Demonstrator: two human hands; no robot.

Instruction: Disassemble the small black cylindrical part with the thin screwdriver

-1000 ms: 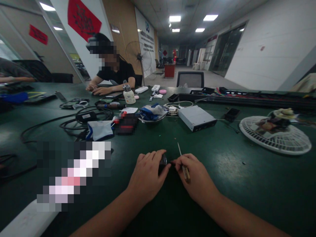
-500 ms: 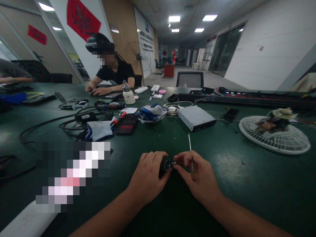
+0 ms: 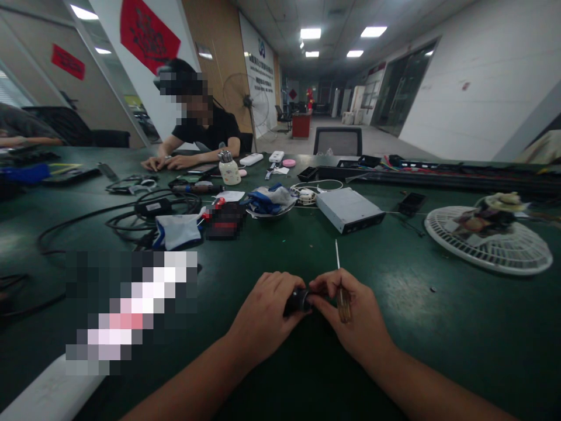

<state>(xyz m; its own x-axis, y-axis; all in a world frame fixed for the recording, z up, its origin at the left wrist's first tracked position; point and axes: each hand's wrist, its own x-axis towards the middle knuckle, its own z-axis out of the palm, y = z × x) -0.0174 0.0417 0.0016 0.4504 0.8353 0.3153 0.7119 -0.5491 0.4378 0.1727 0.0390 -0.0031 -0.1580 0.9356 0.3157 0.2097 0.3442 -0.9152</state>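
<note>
My left hand point(image 3: 268, 316) is closed around a small black cylindrical part point(image 3: 301, 299), whose open end faces right. In my right hand point(image 3: 357, 310) a screwdriver point(image 3: 344, 304) with a brownish, see-through handle is tucked against the fingers, its thin metal shaft pointing away across the table. The right thumb and forefinger are pinched at the cylinder's open end. Whatever small piece they hold there is mostly hidden. Both hands are just above the dark green tabletop, close together.
Beyond my hands stand a silver disc drive point(image 3: 348, 209) and a plate point(image 3: 269, 215) with blue-white gloves. A white fan grille point(image 3: 486, 242) lies right. Black cables point(image 3: 118, 216) coil left, behind a white glove point(image 3: 179, 231). Across the table sits a person point(image 3: 205, 128).
The black cylinder has turned and come up against my right fingertips, covering the small shiny piece seen there before. The person opposite has moved a hand outward along the table.
</note>
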